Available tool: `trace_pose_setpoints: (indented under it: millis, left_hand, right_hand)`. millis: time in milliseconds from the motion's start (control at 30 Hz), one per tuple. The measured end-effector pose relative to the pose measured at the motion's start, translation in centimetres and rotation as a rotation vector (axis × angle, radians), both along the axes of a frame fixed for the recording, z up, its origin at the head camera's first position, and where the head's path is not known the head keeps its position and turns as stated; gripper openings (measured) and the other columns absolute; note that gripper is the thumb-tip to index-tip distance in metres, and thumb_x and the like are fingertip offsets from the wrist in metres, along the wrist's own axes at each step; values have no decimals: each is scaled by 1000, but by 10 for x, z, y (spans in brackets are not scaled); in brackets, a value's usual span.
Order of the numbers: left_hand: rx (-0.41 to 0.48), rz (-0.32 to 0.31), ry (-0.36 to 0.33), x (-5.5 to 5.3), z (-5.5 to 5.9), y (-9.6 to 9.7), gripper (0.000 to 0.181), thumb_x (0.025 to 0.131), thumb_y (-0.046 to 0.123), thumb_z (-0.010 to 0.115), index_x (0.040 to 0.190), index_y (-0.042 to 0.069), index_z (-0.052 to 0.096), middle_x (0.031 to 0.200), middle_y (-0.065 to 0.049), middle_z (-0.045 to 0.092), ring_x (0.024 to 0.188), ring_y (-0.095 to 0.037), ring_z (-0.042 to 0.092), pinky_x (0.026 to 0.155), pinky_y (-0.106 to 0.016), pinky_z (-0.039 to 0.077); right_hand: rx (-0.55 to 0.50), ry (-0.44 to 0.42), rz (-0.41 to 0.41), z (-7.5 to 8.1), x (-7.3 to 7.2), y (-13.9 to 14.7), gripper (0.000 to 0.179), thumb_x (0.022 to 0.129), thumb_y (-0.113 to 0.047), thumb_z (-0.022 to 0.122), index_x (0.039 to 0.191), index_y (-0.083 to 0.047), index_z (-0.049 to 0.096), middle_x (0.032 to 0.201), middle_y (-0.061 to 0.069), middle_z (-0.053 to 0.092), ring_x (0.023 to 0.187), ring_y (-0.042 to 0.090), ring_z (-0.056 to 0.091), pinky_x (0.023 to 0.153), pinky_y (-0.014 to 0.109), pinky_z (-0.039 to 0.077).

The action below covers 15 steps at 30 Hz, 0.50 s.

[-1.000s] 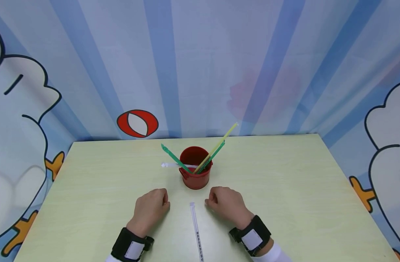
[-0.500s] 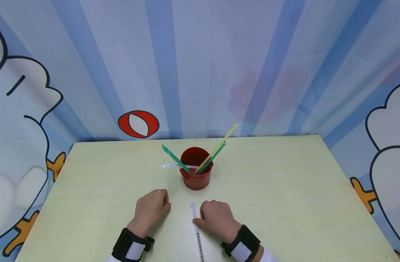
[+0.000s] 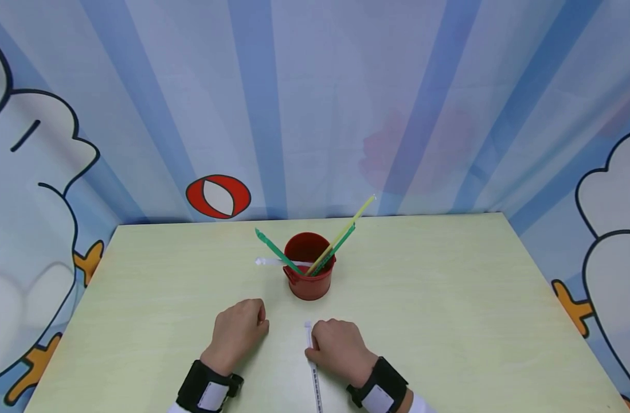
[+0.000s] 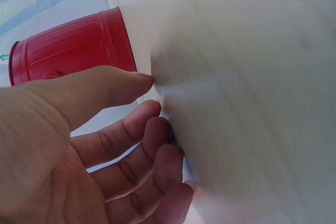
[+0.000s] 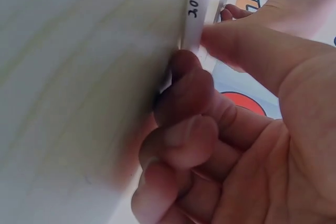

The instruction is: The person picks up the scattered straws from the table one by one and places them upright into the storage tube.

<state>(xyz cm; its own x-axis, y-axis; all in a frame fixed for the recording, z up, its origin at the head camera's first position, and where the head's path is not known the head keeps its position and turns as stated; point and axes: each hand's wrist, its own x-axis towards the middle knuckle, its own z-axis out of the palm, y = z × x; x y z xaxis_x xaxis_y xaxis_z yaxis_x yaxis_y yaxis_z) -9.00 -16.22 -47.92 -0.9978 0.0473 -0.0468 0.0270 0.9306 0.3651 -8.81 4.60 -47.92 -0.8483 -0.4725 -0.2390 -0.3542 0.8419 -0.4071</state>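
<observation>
A thin white straw with black printing (image 3: pixel 316 385), apparently in a wrapper, lies lengthwise on the table in the head view. My right hand (image 3: pixel 341 351) pinches it between thumb and forefinger, as the printed strip (image 5: pixel 195 3) in the right wrist view shows; the other fingers are curled. My left hand (image 3: pixel 239 331) rests on the table to the left, loosely curled and holding nothing. Beyond both hands stands a small red bucket (image 3: pixel 309 289), also in the left wrist view, with green straws (image 3: pixel 277 250), a yellow straw (image 3: pixel 353 220) and a white straw (image 3: pixel 269 261) leaning out.
The pale wooden table (image 3: pixel 449 298) reaches back to a blue striped cloth backdrop (image 3: pixel 325 115) with cartoon drawings. Each wrist wears a black strap, the left one (image 3: pixel 206 385) and the right one (image 3: pixel 380 385).
My right hand has come left and nearer to me, onto the white straw, and pinches it. The straw's far end has shifted slightly right. My left hand has stayed put.
</observation>
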Motion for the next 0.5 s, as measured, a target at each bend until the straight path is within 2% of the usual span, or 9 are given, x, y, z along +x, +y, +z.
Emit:
trace_pose_setpoints:
  millis: [333,500]
  left_hand:
    - [-2,4,-7,0,1,0,21,82,8,76,71,12,58,63,2,50,57,-12,45,51,-27,33]
    - [-3,7,-16,-1,1,0,20,82,9,76,72,13,59,63,2,51,57,-13,45,51,-27,33]
  right_hand:
    - [-22,-37,-6,-3,-1,1,35,84,-21,75,57,-17,52,51,-9,39,48,7,40,46,25,27]
    - [-67,-46,-4,-4,-3,3,36,82,-20,75,55,-18,52,51,-10,39,49,6,40,47,24,28]
